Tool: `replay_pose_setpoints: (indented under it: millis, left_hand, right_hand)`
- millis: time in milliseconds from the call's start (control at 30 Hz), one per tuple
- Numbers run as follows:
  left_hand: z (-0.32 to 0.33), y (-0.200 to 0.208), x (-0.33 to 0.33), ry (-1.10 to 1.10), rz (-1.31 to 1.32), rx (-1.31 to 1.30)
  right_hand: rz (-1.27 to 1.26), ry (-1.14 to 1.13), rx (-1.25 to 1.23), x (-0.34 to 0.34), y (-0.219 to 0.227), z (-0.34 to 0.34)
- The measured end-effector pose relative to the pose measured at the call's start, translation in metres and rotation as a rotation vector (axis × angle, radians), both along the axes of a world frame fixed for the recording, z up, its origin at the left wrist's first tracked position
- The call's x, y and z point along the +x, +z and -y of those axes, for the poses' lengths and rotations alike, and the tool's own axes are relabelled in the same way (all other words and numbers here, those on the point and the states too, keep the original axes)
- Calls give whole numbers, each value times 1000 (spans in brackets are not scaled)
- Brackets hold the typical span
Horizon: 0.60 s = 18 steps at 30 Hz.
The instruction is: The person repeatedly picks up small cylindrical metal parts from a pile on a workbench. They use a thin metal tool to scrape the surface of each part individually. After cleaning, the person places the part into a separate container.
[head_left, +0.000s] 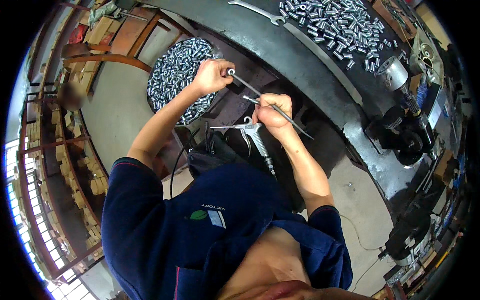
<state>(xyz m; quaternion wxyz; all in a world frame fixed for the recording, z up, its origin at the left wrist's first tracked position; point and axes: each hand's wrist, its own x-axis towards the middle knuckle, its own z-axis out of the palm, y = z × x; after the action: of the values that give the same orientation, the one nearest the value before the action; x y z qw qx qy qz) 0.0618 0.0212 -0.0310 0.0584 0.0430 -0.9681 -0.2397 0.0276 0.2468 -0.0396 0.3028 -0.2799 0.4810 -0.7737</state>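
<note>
My left hand (212, 76) is closed in a pinch on a small metal sleeve (230, 72), at the upper end of a thin metal rod (246, 84). Whether the rod enters the sleeve or only touches it I cannot tell. My right hand (275, 109) wraps round the rod, whose pointed lower end sticks out past the fist. A second short metal piece (248, 99) pokes out between the right fingers. Just below that hand, an air blow gun (257, 140) lies across my lap. Beneath my left hand stands a round container heaped with shiny metal sleeves (175, 75).
A dark metal workbench (320, 82) curves along the far and right side, bearing a loose pile of sleeves (340, 25) and an open-ended wrench (257, 12). At its right stands a machine with a cylindrical metal head (392, 74). A wooden chair (107, 58) and racks (65, 145) are at left.
</note>
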Motion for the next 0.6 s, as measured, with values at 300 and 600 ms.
replay_pose_setpoints:
  millis: [300, 600]
  left_hand:
    - [-35, 6, -7, -338, -233, -106]
    - [17, 21, -15, 122, -37, -183]
  right_hand:
    - [-23, -55, 114, -3, -10, 10]
    - [-211, -190, 54, -11, -23, 1]
